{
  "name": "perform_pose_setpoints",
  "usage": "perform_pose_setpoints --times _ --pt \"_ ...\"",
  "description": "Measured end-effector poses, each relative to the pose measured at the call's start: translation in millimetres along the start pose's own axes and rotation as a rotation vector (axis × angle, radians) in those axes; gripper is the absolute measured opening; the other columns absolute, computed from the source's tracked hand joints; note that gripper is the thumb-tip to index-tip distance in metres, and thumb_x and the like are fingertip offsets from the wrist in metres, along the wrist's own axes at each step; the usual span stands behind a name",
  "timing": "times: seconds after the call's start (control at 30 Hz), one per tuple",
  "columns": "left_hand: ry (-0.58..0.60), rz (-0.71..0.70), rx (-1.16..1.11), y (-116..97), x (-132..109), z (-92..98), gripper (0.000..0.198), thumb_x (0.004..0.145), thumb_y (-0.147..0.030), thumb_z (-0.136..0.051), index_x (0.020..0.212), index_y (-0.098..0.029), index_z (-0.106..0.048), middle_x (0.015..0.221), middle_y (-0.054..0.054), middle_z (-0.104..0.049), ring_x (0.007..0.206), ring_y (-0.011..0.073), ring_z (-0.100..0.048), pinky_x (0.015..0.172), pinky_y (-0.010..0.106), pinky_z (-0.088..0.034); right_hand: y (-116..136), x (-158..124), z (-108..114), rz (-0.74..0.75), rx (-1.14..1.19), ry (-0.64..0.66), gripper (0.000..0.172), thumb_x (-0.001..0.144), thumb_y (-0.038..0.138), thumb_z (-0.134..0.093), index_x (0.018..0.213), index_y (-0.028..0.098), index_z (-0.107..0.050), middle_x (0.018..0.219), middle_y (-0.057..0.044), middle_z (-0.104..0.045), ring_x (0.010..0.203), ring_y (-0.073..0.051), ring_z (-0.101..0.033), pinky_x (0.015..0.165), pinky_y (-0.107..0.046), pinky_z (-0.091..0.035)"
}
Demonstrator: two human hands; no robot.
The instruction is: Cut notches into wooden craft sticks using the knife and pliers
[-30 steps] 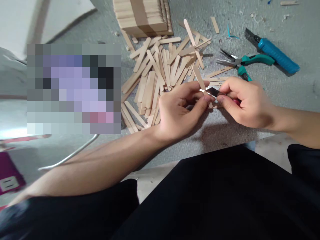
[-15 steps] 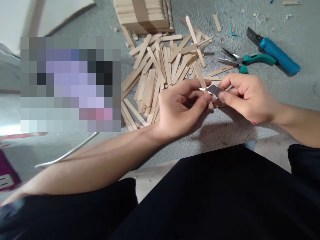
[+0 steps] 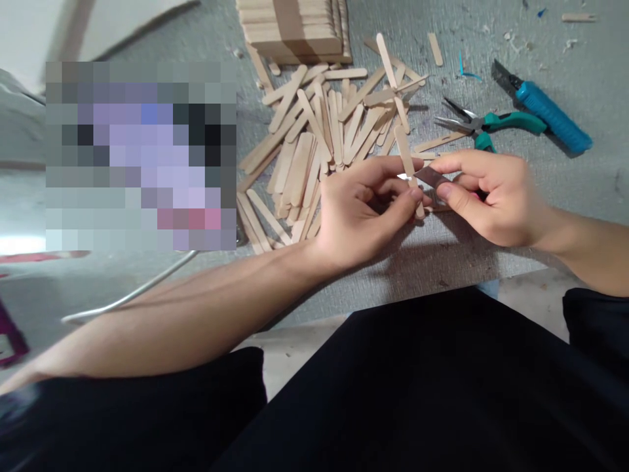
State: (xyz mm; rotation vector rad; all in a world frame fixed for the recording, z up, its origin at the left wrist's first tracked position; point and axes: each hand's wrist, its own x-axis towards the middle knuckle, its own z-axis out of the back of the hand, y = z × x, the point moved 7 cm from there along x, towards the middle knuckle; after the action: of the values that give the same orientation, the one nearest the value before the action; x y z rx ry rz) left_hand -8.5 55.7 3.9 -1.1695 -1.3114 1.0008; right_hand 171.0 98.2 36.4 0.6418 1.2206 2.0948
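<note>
Between the thumb and fingers of my left hand [image 3: 371, 206] is a wooden craft stick [image 3: 403, 147], tilted, its rounded lower end poking out below the thumb. My right hand [image 3: 486, 193] pinches a small dark flat piece [image 3: 432, 177] between thumb and forefinger. The corner of this piece meets the right edge of the stick, or lies very close to it. On the stick's left side shows a bright white pointed bit [image 3: 404, 177]; whether it belongs to the dark piece I cannot tell. The inner fingers of both hands are partly hidden.
A loose heap of craft sticks [image 3: 297, 164] spreads behind my left hand, below a banded stack of sticks [image 3: 295, 29]. Green-handled pliers [image 3: 511, 121] and a blue utility knife [image 3: 553, 115] lie beyond my right hand. A white cable [image 3: 132, 298] runs past my left forearm. One area is pixelated.
The dark flat piece has tilted and drawn slightly right, with its face now looking browner. My left hand keeps its hold on the stick. The whole view has shifted a little.
</note>
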Motion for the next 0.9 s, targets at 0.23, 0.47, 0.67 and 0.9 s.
perform_pose_setpoints --times 0.23,0.47,0.67,0.9 --pt "-0.009 0.034 -0.025 9 -1 2.5 0.020 0.104 -0.029 -0.090 0.124 -0.029 -0.089 0.078 0.002 -0.084 0.063 0.0206 -0.081 0.064 0.036 -0.076 8 -1 5 -0.052 -0.287 -0.024 0.037 0.112 0.031 -0.059 0.137 0.028 -0.085 0.070 0.004 -0.068 0.061 -0.017 -0.055 0.067 -0.035 -0.047" --pt "0.046 0.005 0.015 11 -3 0.1 0.025 0.108 -0.027 -0.083 0.133 -0.024 -0.086 0.080 0.003 -0.086 0.064 0.0163 -0.081 0.057 0.025 -0.067 14 -4 1 0.033 -0.450 0.005 0.043 0.116 0.032 -0.055 0.143 0.022 -0.087 0.075 -0.003 -0.076 0.061 -0.019 -0.059 0.062 -0.038 -0.040" --pt "0.096 -0.019 0.087 11 -3 -2.6 0.028 0.112 -0.031 -0.080 0.136 -0.018 -0.083 0.076 0.001 -0.082 0.062 0.0125 -0.077 0.056 0.021 -0.061 10 -5 2 0.062 -0.375 -0.027 0.039 0.114 0.033 -0.061 0.137 0.021 -0.090 0.076 -0.003 -0.078 0.062 -0.018 -0.066 0.061 -0.035 -0.048" --pt "0.122 0.089 0.036 6 -4 -3.0 0.024 0.112 -0.032 -0.080 0.133 -0.022 -0.085 0.076 0.003 -0.081 0.062 0.0160 -0.076 0.055 0.028 -0.063 4 5 1 -0.036 -0.005 0.084 0.030 0.113 0.029 -0.064 0.112 0.028 -0.094 0.098 0.001 -0.089 0.089 -0.021 -0.084 0.083 -0.034 -0.070"
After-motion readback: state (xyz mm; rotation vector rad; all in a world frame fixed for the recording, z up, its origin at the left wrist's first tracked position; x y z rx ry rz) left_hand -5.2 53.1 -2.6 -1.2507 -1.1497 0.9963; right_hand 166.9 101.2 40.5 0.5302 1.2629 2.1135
